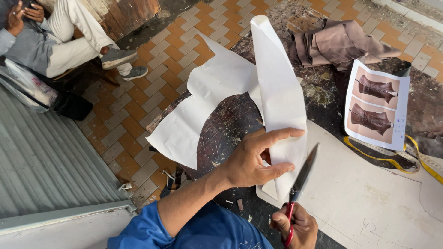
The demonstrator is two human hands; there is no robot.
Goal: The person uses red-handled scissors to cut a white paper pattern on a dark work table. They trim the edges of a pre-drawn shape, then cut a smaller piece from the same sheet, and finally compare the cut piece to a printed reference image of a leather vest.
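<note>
- Pinched between thumb and fingers of the left hand (251,159), a folded strip of the white paper pattern (277,101) is held upright above the worn dark table (221,129); the rest of the sheet trails down to the left, past the table edge.
- Red-handled scissors (302,177) are gripped in the right hand (295,226), fingers closed through the loops; the blades appear nearly shut and are set against the paper's lower right edge, just beside the left thumb.
- A nick to the left thumb or fingertips could be caused, it is judged, by how close the blades stand to them.
- A cut could wander off line, since the paper is folded and held in the air, unsupported, and may flex or slip in the pinch.
- A tear might be started by the weight of the hanging part of the sheet pulling on the cut.
- A large pale card sheet (369,203) lies under the scissors and could be caught by the tips if they dip.
- Nearby, well apart from the blades, a printed picture of brown boots (376,103), folded brown leather (337,44) and a yellow tape measure (392,159) are seen; a seated person (60,41) is at the far left.
</note>
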